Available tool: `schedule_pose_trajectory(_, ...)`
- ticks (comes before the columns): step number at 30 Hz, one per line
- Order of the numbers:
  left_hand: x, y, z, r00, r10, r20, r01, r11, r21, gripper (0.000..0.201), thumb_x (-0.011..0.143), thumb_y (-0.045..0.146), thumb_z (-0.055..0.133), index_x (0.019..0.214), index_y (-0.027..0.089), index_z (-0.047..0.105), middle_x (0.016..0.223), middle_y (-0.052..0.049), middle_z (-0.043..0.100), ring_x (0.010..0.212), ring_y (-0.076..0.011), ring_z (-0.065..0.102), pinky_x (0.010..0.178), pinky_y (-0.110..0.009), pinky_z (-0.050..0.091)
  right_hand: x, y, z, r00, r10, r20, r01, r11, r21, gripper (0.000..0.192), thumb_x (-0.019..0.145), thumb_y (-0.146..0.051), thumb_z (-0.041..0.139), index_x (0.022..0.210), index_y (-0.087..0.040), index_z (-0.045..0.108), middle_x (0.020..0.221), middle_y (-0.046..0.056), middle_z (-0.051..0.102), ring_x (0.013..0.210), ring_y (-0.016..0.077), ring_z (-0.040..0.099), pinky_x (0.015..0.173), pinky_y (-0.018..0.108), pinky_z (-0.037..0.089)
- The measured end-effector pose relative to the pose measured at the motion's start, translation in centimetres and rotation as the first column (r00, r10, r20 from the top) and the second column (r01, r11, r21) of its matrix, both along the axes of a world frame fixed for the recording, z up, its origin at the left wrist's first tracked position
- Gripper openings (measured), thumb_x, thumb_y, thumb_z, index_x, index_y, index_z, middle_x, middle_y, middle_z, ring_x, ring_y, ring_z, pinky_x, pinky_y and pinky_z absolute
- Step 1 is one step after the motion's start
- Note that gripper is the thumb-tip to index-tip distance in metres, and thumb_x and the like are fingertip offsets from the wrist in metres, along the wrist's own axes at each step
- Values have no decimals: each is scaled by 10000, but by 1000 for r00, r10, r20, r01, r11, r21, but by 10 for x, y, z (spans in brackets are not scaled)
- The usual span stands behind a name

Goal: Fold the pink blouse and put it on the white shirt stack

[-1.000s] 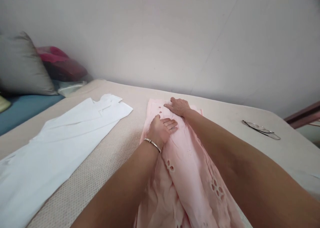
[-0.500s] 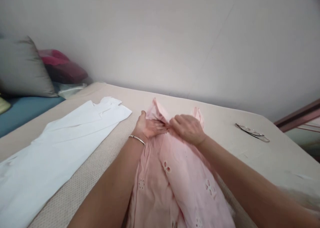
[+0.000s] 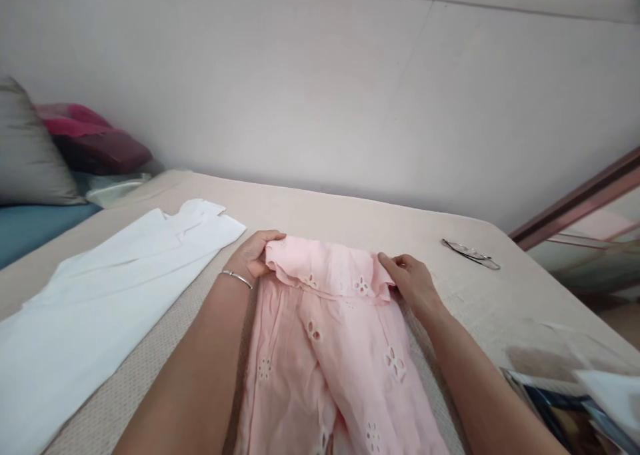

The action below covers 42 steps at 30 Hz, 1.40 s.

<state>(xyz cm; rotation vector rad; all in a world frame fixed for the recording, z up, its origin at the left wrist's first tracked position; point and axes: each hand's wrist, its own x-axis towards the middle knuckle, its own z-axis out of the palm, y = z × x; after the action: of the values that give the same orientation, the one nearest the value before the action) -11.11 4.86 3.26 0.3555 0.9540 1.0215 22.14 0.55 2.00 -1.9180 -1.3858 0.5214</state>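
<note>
A pink garment [image 3: 345,348] with cut-out flower eyelets lies lengthwise on the bed in front of me. Its far end is folded over toward me in a flat band. My left hand [image 3: 257,252] grips the left edge of that band, thumb on top, with a silver bangle round the wrist. At the right edge, my right hand [image 3: 410,278] pinches the band between thumb and fingers. Some fingertips of both hands are hidden beneath the cloth. To the left, a folded white garment [image 3: 120,295] lies flat, apart from the pink one.
A pair of glasses [image 3: 470,254] lies on the beige bed cover [image 3: 300,205] at the right. Far left are a grey cushion [image 3: 30,148] and a magenta and maroon bundle [image 3: 95,138]. Dark packets [image 3: 565,408] sit at lower right. A wall [image 3: 320,95] rises behind the bed.
My hands have moved apart from the middle of the pink garment to its two sides. The far end, earlier bunched and standing up, now lies folded toward me. The view has shifted slightly right.
</note>
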Motion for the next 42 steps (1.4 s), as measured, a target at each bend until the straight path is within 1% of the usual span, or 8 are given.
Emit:
schedule_pose_trajectory(5, -7, 2, 1, 986, -49, -161, 52, 999, 16, 83, 708, 106, 695, 785, 127, 678, 717, -94, 733, 683, -231, 722, 675, -331, 599, -4, 10, 2, 926, 38, -377, -80, 992, -97, 323, 713, -469, 768, 820, -198, 628, 634, 32, 626, 544, 166, 557, 455, 277, 411)
schedule_pose_trajectory(16, -5, 2, 7, 871, 42, -490, 18, 993, 118, 161, 693, 203, 794, 754, 100, 686, 715, -124, 739, 610, -218, 692, 577, -306, 552, 5, 19, -5, 713, -26, -701, 4, 999, -33, 313, 638, -260, 733, 927, -183, 641, 654, 4, 609, 575, 153, 561, 480, 257, 423)
schedule_pose_trajectory(22, 5, 3, 6, 832, 42, -553, 27, 993, 116, 174, 654, 132, 818, 716, 111, 657, 573, -66, 675, 517, -202, 650, 505, -281, 491, 0, 16, -1, 767, 53, -639, -78, 997, -10, 437, 610, -310, 795, 998, -167, 655, 655, -2, 611, 557, 138, 535, 478, 250, 403)
schedule_pose_trajectory(28, 9, 4, 1, 859, 47, -509, 29, 990, 141, 127, 779, 190, 733, 733, 134, 628, 626, -63, 681, 597, -185, 676, 592, -283, 540, 0, 22, -9, 761, 70, -646, 52, 985, 167, 456, 603, -330, 782, 1009, -163, 662, 550, -85, 445, 487, 97, 419, 432, 220, 323)
schedule_pose_trajectory(34, 8, 0, 1, 784, 65, -618, 31, 989, 144, 198, 682, 192, 808, 707, 147, 616, 649, -62, 683, 576, -190, 650, 577, -305, 508, -1, 18, -7, 782, -4, -624, 17, 1000, 14, 425, 660, -403, 775, 996, -188, 631, 697, -15, 577, 557, 128, 521, 453, 240, 392)
schedule_pose_trajectory(38, 6, 3, 4, 674, 134, -726, -1, 984, 180, 263, 687, 265, 803, 625, 185, 561, 538, -4, 591, 547, -172, 582, 528, -270, 402, 1, 17, 0, 808, 21, -588, -36, 999, -14, 419, 671, -381, 785, 1004, -187, 620, 689, 3, 590, 543, 132, 520, 455, 248, 403)
schedule_pose_trajectory(40, 6, 4, 7, 486, 178, -856, 31, 975, 221, 340, 703, 323, 788, 538, 205, 515, 439, 21, 471, 513, -160, 508, 509, -268, 310, 2, 18, 0, 816, 1, -578, -28, 999, -37, 377, 683, -370, 774, 974, -189, 618, 664, 6, 587, 529, 137, 519, 449, 253, 402)
schedule_pose_trajectory(42, 7, 5, 11, 190, 216, -958, 146, 958, 245, 439, 729, 388, 754, 452, 224, 455, 389, 17, 376, 496, -159, 447, 513, -291, 244, 3, 19, -1, 822, -18, -569, -25, 997, -67, 334, 709, -406, 759, 918, -185, 618, 654, 18, 592, 522, 141, 521, 447, 260, 404)
